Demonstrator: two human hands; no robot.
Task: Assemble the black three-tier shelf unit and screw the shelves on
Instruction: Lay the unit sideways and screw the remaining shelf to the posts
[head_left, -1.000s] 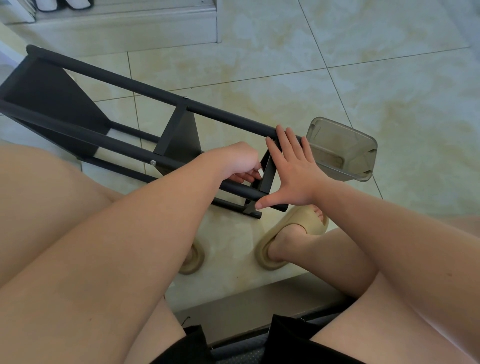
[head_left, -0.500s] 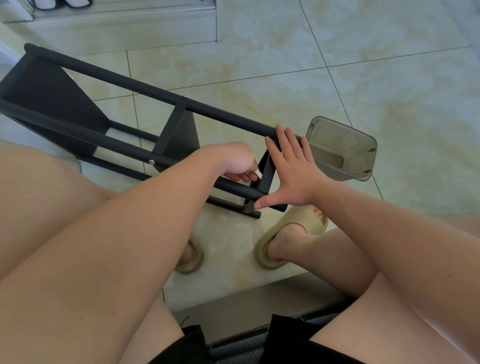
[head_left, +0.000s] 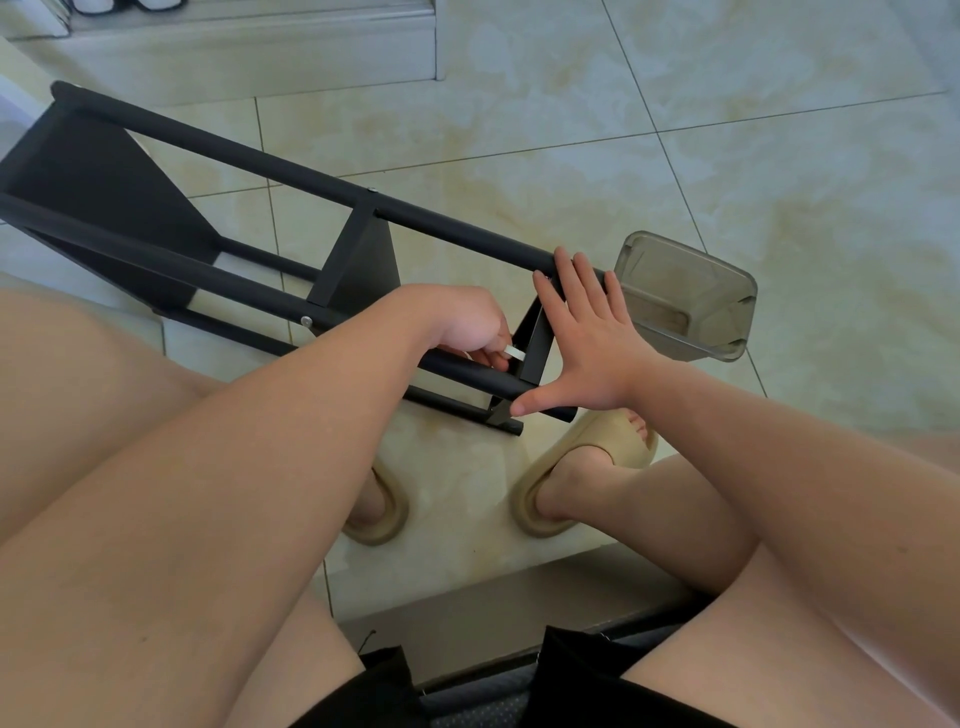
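The black shelf unit (head_left: 88, 182) lies on its side on the tiled floor (head_left: 727, 130), its round poles running from the upper left of the frame down to the centre. A middle shelf (head_left: 363, 265) is already fixed between the poles, with a screw head (head_left: 306, 321) showing on the nearer pole. Just right of it, at centre frame, the left hand (head_left: 467, 327) is curled and pinches a small silvery tool (head_left: 515, 353) against the end shelf (head_left: 535, 343); what kind of tool it is cannot be told. The right hand (head_left: 592, 338) is spread flat, fingers against the far pole and thumb on the near pole, bracing that end. A clear plastic container (head_left: 675, 270) sits on the floor just beyond it, right of centre. The frame looks stiff and fairly light, but its smooth poles would likely roll or slide on tile, so the sound hold is on the poles close to the joint, not on the thin shelf edge.
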